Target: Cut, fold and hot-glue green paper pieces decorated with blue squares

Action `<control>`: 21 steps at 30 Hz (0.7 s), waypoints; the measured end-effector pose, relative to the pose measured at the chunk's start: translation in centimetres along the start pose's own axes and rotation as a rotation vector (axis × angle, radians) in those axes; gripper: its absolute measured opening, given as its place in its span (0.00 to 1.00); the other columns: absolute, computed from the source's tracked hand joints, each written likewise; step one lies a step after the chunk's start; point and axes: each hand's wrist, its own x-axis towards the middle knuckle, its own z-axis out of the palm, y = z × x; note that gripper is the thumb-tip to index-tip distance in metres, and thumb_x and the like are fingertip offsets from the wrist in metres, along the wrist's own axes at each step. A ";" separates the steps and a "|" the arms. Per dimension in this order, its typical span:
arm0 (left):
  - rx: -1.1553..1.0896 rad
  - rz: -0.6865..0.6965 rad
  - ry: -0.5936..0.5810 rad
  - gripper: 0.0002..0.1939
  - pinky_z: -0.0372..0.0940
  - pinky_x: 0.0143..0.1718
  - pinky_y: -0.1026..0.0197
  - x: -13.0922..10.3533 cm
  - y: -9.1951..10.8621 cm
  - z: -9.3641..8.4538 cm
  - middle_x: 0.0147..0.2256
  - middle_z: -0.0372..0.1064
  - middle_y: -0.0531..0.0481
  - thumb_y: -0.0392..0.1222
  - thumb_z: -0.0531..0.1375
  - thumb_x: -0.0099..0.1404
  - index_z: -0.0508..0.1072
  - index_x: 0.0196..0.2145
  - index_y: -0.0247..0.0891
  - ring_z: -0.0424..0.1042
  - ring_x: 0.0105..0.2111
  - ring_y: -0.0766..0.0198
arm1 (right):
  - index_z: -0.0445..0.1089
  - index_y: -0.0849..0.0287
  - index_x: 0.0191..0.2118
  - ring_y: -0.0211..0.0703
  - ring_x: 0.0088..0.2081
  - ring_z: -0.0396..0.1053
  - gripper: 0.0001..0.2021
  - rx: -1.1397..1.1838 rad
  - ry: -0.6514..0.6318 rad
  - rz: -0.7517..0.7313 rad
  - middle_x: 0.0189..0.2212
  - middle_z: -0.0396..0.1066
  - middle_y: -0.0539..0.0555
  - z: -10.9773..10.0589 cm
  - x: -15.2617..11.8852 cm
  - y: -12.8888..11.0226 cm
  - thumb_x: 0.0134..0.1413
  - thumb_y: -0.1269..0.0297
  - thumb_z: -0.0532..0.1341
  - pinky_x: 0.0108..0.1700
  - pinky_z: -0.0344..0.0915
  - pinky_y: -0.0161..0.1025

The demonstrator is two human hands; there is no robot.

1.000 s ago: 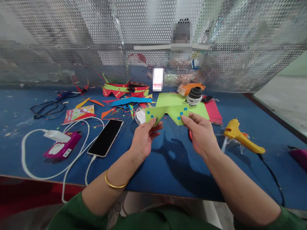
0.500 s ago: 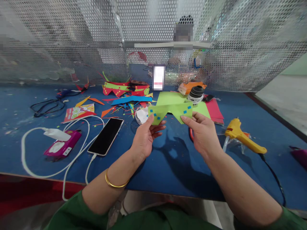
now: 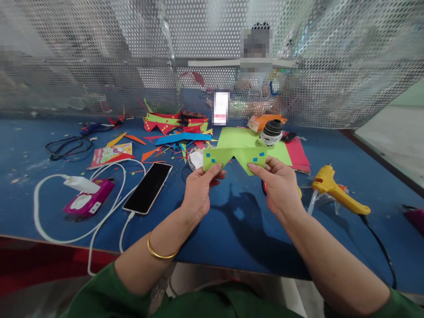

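A light green paper cutout (image 3: 243, 155) with small blue squares near both ends is held up above the blue table (image 3: 212, 238). My left hand (image 3: 198, 187) pinches its left end, the thumb lying in front. At the right end, my right hand (image 3: 281, 183) grips it between thumb and fingers. A notch shows in the middle of the cutout's lower edge. Behind it lie light green sheets (image 3: 228, 136) and a red sheet (image 3: 298, 154). Partly hidden by my right hand is a red-handled item on the table.
A yellow glue gun (image 3: 341, 192) lies right; a black phone (image 3: 149, 187), white cable and magenta power strip (image 3: 89, 198) lie left. Paper scraps, red and green cutouts (image 3: 162, 123) and a black roll (image 3: 273, 132) are behind. Beyond a perforated screen (image 3: 205, 35) is a person.
The cutout has tilted slightly and come a little lower in view. My left thumb has shifted inward along its lower edge, covering a blue square. The view has moved slightly.
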 end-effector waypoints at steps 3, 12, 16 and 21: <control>-0.001 -0.028 -0.047 0.19 0.65 0.33 0.63 -0.2 0.1 0.0 0.29 0.79 0.48 0.51 0.75 0.46 0.80 0.32 0.36 0.76 0.31 0.63 | 0.77 0.56 0.36 0.44 0.37 0.77 0.15 0.023 0.025 0.001 0.35 0.81 0.50 0.1 0.0 -0.2 0.38 0.64 0.75 0.47 0.72 0.44; 0.047 0.244 0.251 0.25 0.62 0.23 0.65 1.6 0.4 -1.4 0.27 0.69 0.52 0.66 0.66 0.55 0.71 0.29 0.39 0.72 0.27 0.65 | 0.72 0.58 0.44 0.42 0.34 0.76 0.27 0.059 0.135 -0.056 0.32 0.79 0.49 -0.1 0.6 0.0 0.34 0.63 0.76 0.41 0.72 0.42; 0.392 0.628 0.260 0.20 0.69 0.38 0.59 2.2 1.4 -2.0 0.42 0.75 0.46 0.56 0.67 0.60 0.74 0.45 0.41 0.75 0.41 0.59 | 0.70 0.57 0.52 0.40 0.32 0.73 0.32 -0.073 0.095 -0.095 0.29 0.75 0.46 -0.2 0.5 0.1 0.38 0.60 0.74 0.38 0.70 0.42; 1.077 1.219 0.095 0.22 0.60 0.59 0.46 0.8 3.6 -1.3 0.51 0.76 0.44 0.49 0.68 0.62 0.75 0.53 0.43 0.71 0.54 0.50 | 0.69 0.58 0.53 0.39 0.28 0.69 0.32 -0.193 0.007 -0.115 0.22 0.67 0.41 -0.1 0.0 -0.2 0.40 0.59 0.73 0.35 0.68 0.40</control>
